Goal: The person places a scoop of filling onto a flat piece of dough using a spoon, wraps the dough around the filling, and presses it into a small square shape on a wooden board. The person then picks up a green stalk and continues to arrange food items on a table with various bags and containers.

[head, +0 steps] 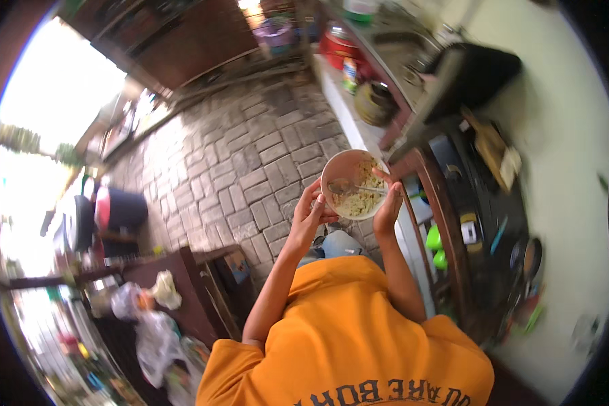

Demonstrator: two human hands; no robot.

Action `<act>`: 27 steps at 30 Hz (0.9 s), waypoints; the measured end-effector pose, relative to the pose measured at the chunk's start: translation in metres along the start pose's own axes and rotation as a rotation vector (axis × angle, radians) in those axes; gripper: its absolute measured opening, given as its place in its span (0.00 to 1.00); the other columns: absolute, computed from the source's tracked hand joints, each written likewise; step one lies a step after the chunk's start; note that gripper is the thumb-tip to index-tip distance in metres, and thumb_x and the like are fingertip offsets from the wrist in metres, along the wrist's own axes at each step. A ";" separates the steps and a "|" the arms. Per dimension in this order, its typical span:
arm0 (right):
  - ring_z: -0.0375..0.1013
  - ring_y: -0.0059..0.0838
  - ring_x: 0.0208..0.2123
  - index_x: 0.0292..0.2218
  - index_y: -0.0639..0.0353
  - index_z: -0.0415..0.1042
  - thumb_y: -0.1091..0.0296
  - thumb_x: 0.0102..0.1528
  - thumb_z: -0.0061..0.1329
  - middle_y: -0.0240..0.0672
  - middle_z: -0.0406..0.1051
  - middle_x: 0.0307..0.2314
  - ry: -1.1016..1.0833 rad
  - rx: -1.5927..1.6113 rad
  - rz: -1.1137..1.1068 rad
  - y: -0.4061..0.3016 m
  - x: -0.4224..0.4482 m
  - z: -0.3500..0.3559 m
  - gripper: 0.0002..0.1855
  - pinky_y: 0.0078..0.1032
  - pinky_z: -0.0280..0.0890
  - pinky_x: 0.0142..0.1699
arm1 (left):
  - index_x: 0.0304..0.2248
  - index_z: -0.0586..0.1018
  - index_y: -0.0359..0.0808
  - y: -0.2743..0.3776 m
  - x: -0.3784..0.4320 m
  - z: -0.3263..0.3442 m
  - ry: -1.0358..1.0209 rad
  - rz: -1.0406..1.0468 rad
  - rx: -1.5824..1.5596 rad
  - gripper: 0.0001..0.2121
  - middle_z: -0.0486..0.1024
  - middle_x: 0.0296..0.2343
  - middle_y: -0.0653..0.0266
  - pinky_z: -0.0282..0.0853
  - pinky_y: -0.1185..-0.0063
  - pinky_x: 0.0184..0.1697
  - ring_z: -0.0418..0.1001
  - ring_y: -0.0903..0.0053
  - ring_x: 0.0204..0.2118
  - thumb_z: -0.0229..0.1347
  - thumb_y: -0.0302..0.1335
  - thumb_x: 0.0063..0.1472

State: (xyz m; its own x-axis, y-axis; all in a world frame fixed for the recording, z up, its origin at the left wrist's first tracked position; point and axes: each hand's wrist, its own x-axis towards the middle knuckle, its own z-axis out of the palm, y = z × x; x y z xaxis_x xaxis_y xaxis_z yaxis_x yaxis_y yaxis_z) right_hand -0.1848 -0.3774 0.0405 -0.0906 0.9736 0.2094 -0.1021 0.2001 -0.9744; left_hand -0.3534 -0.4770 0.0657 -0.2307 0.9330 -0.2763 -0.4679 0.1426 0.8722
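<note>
In front of my body I hold a round pale bowl between both hands. Inside it lies a pale, crumbly food mixture, heaped toward the right and near side. A metal spoon rests in the bowl, its handle pointing right. My left hand grips the bowl's left side, thumb near the rim. On the right side my right hand grips it, with a finger reaching over the rim by the spoon handle. The fingers beneath the bowl are hidden.
Brick paving spreads ahead. To my right stands a wooden-framed counter with utensils and a wooden cutting board. A sink lies farther along it. Plastic bags sit on a dark cabinet at left; a dark bin stands beyond.
</note>
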 end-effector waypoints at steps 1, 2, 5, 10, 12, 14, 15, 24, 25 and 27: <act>0.66 0.33 0.55 0.48 0.65 0.74 0.41 0.71 0.22 0.42 0.69 0.52 -0.062 0.173 0.040 0.004 0.005 0.012 0.37 0.32 0.56 0.63 | 0.64 0.58 0.38 0.003 -0.004 -0.005 0.054 -0.008 0.031 0.25 0.73 0.46 0.60 0.78 0.76 0.43 0.80 0.75 0.39 0.45 0.38 0.74; 0.66 0.33 0.55 0.48 0.65 0.74 0.41 0.71 0.22 0.42 0.69 0.52 -0.141 0.183 0.054 0.007 0.010 0.020 0.37 0.32 0.56 0.63 | 0.64 0.58 0.38 0.006 -0.009 -0.009 0.107 -0.025 0.064 0.24 0.74 0.45 0.61 0.79 0.76 0.42 0.80 0.76 0.38 0.45 0.38 0.74; 0.63 0.38 0.60 0.45 0.64 0.75 0.34 0.69 0.24 0.44 0.62 0.58 -0.297 0.207 0.168 0.016 0.016 0.057 0.40 0.36 0.57 0.64 | 0.62 0.60 0.37 0.024 -0.025 -0.026 0.299 0.036 0.028 0.24 0.73 0.43 0.61 0.80 0.77 0.40 0.80 0.75 0.37 0.49 0.37 0.72; 0.60 0.39 0.63 0.44 0.60 0.76 0.39 0.71 0.22 0.45 0.63 0.58 -0.576 0.176 0.014 -0.002 0.007 0.124 0.37 0.37 0.53 0.67 | 0.59 0.63 0.37 0.014 -0.057 -0.056 0.615 0.159 -0.092 0.24 0.71 0.45 0.57 0.82 0.77 0.34 0.82 0.72 0.34 0.56 0.35 0.68; 0.59 0.39 0.63 0.43 0.60 0.76 0.40 0.71 0.20 0.44 0.62 0.59 -0.691 0.158 -0.027 -0.004 -0.006 0.143 0.37 0.38 0.53 0.67 | 0.58 0.64 0.36 0.008 -0.077 -0.069 0.715 0.169 -0.139 0.24 0.70 0.45 0.55 0.82 0.77 0.32 0.82 0.73 0.33 0.56 0.34 0.68; 0.60 0.39 0.63 0.42 0.61 0.77 0.39 0.71 0.20 0.43 0.62 0.59 -0.753 0.157 -0.037 -0.006 -0.022 0.163 0.38 0.37 0.53 0.67 | 0.57 0.64 0.36 0.010 -0.093 -0.086 0.781 0.168 -0.166 0.23 0.70 0.44 0.56 0.82 0.77 0.31 0.81 0.74 0.31 0.56 0.34 0.67; 0.60 0.40 0.63 0.41 0.61 0.77 0.39 0.71 0.19 0.43 0.63 0.59 -0.766 0.174 -0.045 -0.007 -0.033 0.173 0.38 0.37 0.53 0.66 | 0.57 0.63 0.36 0.013 -0.102 -0.096 0.795 0.175 -0.137 0.23 0.70 0.42 0.57 0.82 0.77 0.31 0.81 0.75 0.30 0.56 0.34 0.67; 0.70 0.33 0.49 0.44 0.58 0.72 0.38 0.70 0.24 0.39 0.70 0.45 -0.788 0.505 0.598 -0.009 -0.126 0.265 0.33 0.32 0.67 0.54 | 0.59 0.63 0.33 0.045 -0.214 -0.180 0.747 0.305 -0.205 0.29 0.70 0.43 0.59 0.80 0.80 0.32 0.81 0.75 0.29 0.55 0.43 0.68; 0.70 0.33 0.48 0.45 0.57 0.71 0.39 0.70 0.24 0.38 0.69 0.43 -0.775 0.539 0.647 -0.012 -0.136 0.273 0.32 0.34 0.68 0.54 | 0.58 0.66 0.32 0.048 -0.231 -0.195 0.731 0.312 -0.179 0.24 0.74 0.44 0.56 0.80 0.80 0.34 0.82 0.74 0.31 0.53 0.38 0.70; 0.70 0.33 0.48 0.45 0.57 0.71 0.39 0.70 0.24 0.37 0.69 0.43 -0.791 0.550 0.696 -0.020 -0.159 0.290 0.32 0.34 0.68 0.55 | 0.56 0.69 0.31 0.048 -0.260 -0.229 0.785 0.370 -0.076 0.20 0.77 0.42 0.56 0.80 0.80 0.34 0.82 0.75 0.31 0.52 0.34 0.70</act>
State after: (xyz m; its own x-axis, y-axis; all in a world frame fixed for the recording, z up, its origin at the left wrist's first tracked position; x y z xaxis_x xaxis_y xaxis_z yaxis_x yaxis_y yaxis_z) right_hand -0.4561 -0.5684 0.0501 -0.8617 0.4779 -0.1706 -0.1836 -0.6069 -0.7733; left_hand -0.5109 -0.7881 0.0868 -0.8875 0.4134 -0.2034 -0.2959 -0.1730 0.9394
